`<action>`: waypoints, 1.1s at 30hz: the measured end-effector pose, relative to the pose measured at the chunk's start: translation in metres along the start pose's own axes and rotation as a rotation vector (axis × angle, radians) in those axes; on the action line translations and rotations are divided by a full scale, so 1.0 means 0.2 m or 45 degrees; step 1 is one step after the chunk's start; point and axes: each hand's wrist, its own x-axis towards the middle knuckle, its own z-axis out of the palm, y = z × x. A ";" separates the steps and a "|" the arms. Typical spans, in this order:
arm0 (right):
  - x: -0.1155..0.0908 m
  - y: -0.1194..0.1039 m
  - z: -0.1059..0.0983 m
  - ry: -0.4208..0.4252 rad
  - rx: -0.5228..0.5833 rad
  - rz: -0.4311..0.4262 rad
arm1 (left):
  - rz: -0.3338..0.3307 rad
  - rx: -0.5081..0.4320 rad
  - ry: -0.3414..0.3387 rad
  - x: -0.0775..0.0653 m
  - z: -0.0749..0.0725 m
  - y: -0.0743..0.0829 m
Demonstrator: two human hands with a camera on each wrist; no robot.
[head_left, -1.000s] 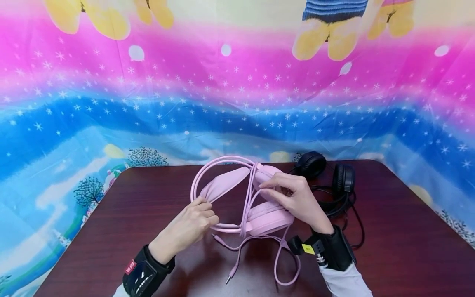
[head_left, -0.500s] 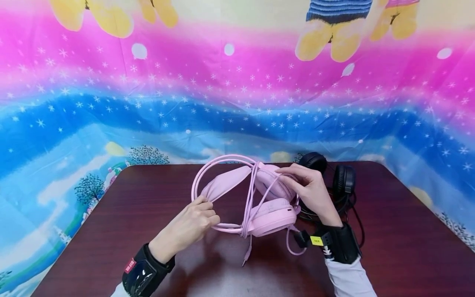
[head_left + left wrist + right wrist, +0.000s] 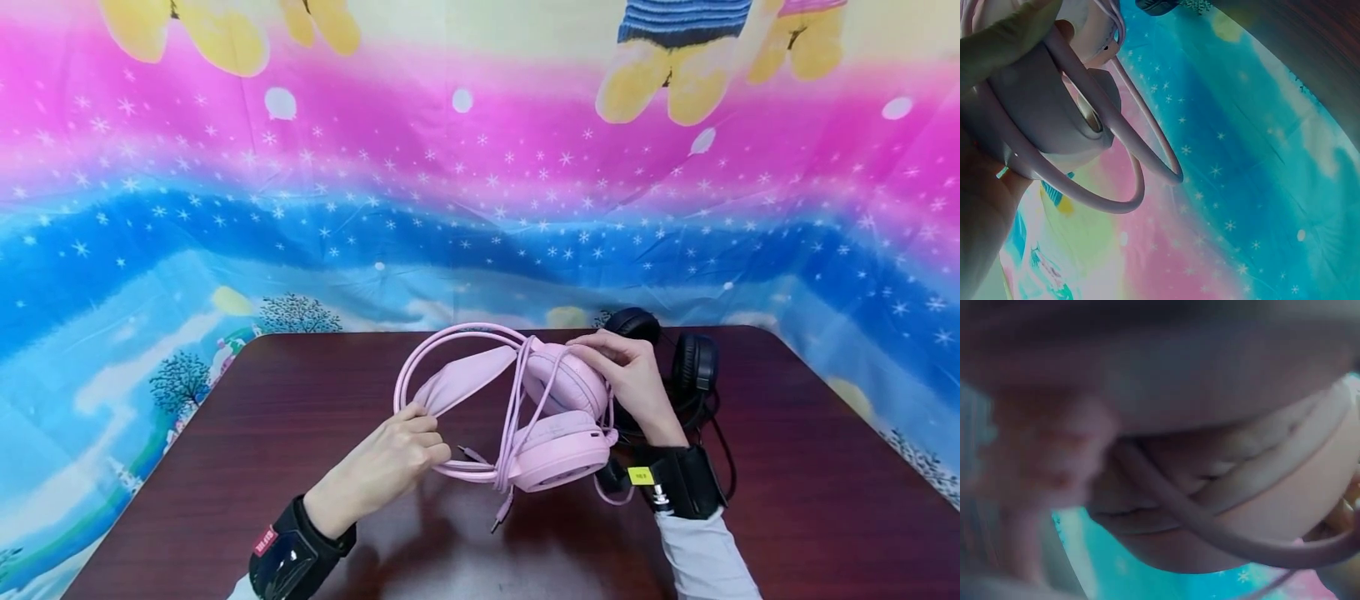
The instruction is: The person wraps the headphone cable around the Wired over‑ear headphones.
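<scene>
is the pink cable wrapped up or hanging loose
Mostly wrapped: several strands of the pink cable run round the pink headphones beside the ear cups, while one plug hangs below.

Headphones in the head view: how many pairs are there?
2. Pink plastic over-ear headphones are gripped by the left hand; black padded over-ear headphones lie beyond the right hand, which partly hides them. No others show.

a hand could pass over the dark red tabletop (image 3: pixel 225 450) left of the left hand (image 3: pixel 384 460), while black headphones (image 3: pixel 695 365) block the way just beyond the right hand (image 3: pixel 637 387).
</scene>
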 end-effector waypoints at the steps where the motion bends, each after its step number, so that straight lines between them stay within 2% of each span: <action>1: 0.00 0.01 -0.01 -0.039 0.013 0.010 | -0.002 -0.003 -0.002 0.00 0.00 0.00; 3: 0.00 0.03 -0.02 -0.103 0.044 0.052 | -0.001 0.000 -0.007 0.00 -0.01 0.00; 5: 0.00 0.05 -0.04 -0.119 0.079 0.116 | 0.007 0.003 -0.011 0.00 -0.01 0.00; 8: 0.00 0.08 -0.06 -0.071 0.116 0.212 | 0.019 0.011 -0.019 0.00 -0.01 0.01; 11: 0.00 0.10 -0.07 -0.041 0.131 0.246 | 0.026 0.018 -0.018 0.00 -0.01 0.00; 14: 0.00 0.12 -0.09 -0.072 0.193 0.236 | 0.023 0.012 -0.005 0.00 -0.01 0.00; 17: -0.01 0.14 -0.10 -0.107 0.374 0.198 | 0.020 0.003 0.010 0.00 -0.01 0.00; 20: -0.01 0.17 -0.11 -0.075 0.502 0.172 | 0.030 -0.006 0.024 0.00 -0.02 0.00; 27: -0.01 0.18 -0.12 0.114 0.442 0.228 | 0.020 -0.027 0.022 0.00 -0.02 0.00; 30: -0.01 0.18 -0.14 0.124 0.441 0.204 | 0.020 -0.033 0.008 0.00 -0.02 0.00; 33: -0.01 0.18 -0.16 0.086 0.510 0.100 | 0.015 -0.033 -0.002 0.00 -0.03 0.00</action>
